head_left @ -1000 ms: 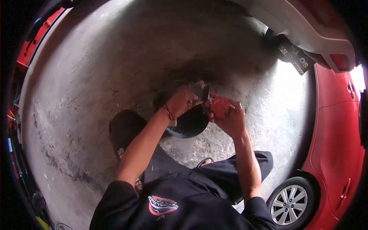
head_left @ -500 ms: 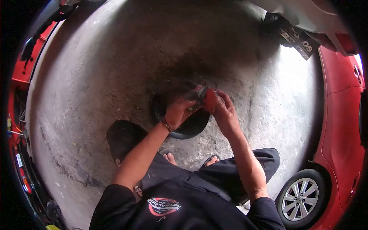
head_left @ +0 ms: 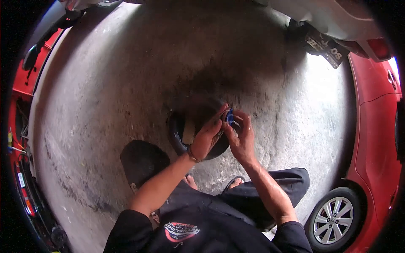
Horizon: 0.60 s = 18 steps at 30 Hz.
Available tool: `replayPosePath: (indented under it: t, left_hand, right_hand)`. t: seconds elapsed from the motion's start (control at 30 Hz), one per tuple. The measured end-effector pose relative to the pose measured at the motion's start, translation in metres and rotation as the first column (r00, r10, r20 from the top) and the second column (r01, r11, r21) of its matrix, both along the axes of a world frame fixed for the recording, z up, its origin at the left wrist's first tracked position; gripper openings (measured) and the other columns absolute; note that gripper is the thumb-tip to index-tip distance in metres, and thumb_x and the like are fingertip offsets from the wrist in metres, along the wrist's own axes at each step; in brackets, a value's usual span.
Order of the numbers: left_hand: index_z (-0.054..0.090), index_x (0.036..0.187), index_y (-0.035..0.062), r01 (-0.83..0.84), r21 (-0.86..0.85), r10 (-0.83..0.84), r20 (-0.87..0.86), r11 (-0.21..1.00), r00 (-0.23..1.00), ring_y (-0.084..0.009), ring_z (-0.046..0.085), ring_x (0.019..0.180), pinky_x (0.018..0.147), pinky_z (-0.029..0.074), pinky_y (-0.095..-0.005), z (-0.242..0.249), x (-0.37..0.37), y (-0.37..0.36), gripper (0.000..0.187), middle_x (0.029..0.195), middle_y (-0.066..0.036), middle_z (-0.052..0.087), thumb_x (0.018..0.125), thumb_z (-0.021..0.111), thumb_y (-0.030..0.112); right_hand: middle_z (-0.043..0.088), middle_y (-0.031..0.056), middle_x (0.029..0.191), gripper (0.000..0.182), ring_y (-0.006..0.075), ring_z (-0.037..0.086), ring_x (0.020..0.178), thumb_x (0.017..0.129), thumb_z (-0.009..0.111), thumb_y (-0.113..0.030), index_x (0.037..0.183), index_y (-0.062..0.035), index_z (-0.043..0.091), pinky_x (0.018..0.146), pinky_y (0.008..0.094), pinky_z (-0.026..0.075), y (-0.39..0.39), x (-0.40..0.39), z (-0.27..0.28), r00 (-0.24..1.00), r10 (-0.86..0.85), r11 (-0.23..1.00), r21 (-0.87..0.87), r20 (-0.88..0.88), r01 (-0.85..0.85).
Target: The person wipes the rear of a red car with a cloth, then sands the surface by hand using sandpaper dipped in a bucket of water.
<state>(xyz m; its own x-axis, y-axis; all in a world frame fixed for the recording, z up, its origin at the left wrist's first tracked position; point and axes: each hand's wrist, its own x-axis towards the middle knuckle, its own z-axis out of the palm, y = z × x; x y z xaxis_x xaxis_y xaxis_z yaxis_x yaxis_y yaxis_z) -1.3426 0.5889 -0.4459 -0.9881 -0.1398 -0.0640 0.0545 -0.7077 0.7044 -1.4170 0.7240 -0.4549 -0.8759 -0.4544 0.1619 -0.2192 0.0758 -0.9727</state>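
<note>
Between my two hands, over a round black basin (head_left: 174, 128), is a small, thin packet (head_left: 230, 116) with blue and some red on it. It looks like a sachet, but its print is too blurred to read. My left hand (head_left: 208, 134) pinches its left side, thumb against it and fingers partly hidden. My right hand (head_left: 241, 135) holds the right side between thumb and bent fingers. Inside the basin, a tan, flat-sided piece (head_left: 188, 131) shows; I cannot make out its kind. My forearms cover part of the basin's near rim.
The basin stands on a stained concrete floor (head_left: 105, 92) in front of my feet. A red car (head_left: 373, 126) with a silver-spoked wheel (head_left: 333, 219) is on the right. More red bodywork (head_left: 27, 122) lines the left, and a vehicle's underside parts (head_left: 329, 46) hang at upper right.
The packet has turned so its blue side shows. My right hand has dropped slightly and its fingers have shifted along the packet. The tan piece in the basin has come into sight.
</note>
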Motion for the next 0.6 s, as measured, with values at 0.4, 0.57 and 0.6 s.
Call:
replayPosePath:
  t: [0.4,0.57,0.6]
  left_hand:
    - [0.013,0.166,0.0042,-0.022,-0.264,0.02,-0.009,0.964,1.0,-0.0179,0.014,0.158,0.127,0.013,-0.0344,-0.022,0.003,0.003,0.066,0.172,-0.009,0.017,0.114,0.039,0.035]
    - [0.013,0.166,0.0071,-0.014,-0.191,0.003,-0.056,0.981,0.998,-0.0161,0.012,0.158,0.127,0.013,-0.0346,-0.006,0.008,-0.005,0.066,0.173,-0.007,0.016,0.114,0.036,0.039]
    - [0.014,0.166,0.0077,0.01,-0.099,-0.014,-0.046,0.995,0.999,-0.0158,0.016,0.157,0.127,0.016,-0.0343,-0.002,0.007,-0.009,0.065,0.172,-0.007,0.019,0.114,0.036,0.039]
  right_hand:
    - [0.065,0.0175,0.123,0.038,0.0261,0.064,0.116,0.098,0.071,-0.015,0.128,0.0015,0.055,0.101,0.0394,0.05,-0.009,0.005,0.012,0.999,0.027,0.992,0.127,-0.047,-0.021]
    - [0.066,0.0169,0.113,0.037,0.022,0.066,0.103,0.096,0.073,-0.016,0.124,0.0032,0.058,0.089,0.0349,0.053,-0.016,0.005,0.018,0.998,0.034,0.999,0.005,0.045,-0.035]
    - [0.066,0.0166,0.114,0.038,0.0211,0.065,0.103,0.096,0.074,-0.016,0.124,0.0033,0.058,0.09,0.0347,0.053,-0.017,0.005,0.015,0.996,0.035,0.999,-0.013,0.087,-0.034]
